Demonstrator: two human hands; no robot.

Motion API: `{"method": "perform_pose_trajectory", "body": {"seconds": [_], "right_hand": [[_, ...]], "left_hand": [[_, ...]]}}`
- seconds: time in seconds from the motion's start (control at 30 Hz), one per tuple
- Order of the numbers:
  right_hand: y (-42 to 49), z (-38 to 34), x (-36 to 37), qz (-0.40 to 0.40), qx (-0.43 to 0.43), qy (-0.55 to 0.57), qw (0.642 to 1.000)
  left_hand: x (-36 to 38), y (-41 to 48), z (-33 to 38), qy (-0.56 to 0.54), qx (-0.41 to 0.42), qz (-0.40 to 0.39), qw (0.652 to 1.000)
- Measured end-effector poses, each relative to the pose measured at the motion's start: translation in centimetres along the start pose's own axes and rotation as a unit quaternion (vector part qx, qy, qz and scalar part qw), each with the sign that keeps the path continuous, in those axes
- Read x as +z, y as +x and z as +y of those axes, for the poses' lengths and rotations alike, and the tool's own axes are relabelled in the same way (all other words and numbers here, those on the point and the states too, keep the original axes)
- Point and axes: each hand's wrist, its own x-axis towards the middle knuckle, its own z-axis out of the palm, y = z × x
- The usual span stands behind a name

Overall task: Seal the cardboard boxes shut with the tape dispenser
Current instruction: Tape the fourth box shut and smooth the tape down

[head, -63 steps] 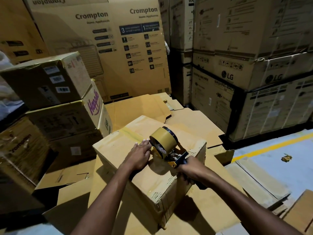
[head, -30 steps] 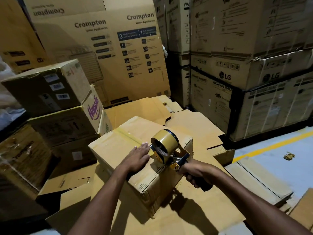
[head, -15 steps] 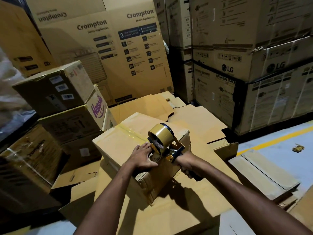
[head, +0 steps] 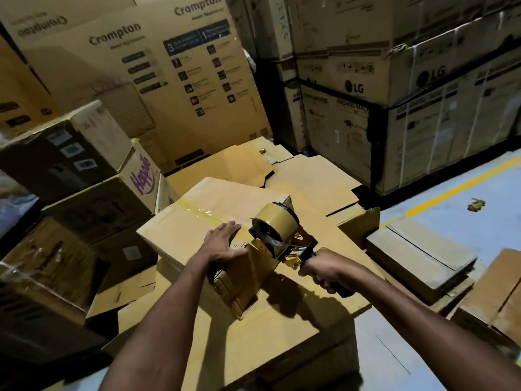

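Note:
A brown cardboard box (head: 180, 238) lies on flattened cardboard in the middle of the view, with a glossy strip of tape (head: 197, 214) running along its top seam. My left hand (head: 224, 245) lies flat on the box top near its front edge, fingers straight, thumb over the edge. My right hand (head: 324, 268) grips the dark handle of the tape dispenser (head: 277, 235). Its brown tape roll stands over the box's near right corner, and the blade end sits at the front edge beside my left hand.
Flattened cardboard sheets (head: 282, 328) cover the floor under the box. Stacked boxes (head: 84, 176) stand close on the left, tall Crompton cartons (head: 158, 80) behind and LG cartons (head: 408, 114) at the right. Bare grey floor with a yellow line (head: 456, 190) lies to the right.
The dispenser has been drawn along the seam toward me, from the box's middle to its front edge. My left hand followed it and now lies flat at that edge.

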Motion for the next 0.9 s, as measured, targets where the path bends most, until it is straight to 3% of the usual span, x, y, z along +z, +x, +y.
{"method": "perform_pose_trajectory", "body": {"seconds": [0.23,0.5,0.67,0.9], "right_hand": [[1.3,1.2,1.6,0.024,-0.025,-0.04,0.999],[3.4,1.6,3.9,0.029,0.009,0.004,1.0],[3.1,1.5,6.5,0.036,0.041,0.129,0.99],[2.0,2.1,8.1,-0.067,0.085,0.308,0.945]], "left_hand": [[0.1,0.0,0.1,0.008,-0.008,-0.016,1.0],[0.8,0.0,-0.2,0.027,-0.012,-0.006,1.0],[0.9,0.3,0.0,0.049,-0.018,-0.017,0.999],[0.6,0.4,0.1,0.066,-0.028,-0.026,0.997]]}}
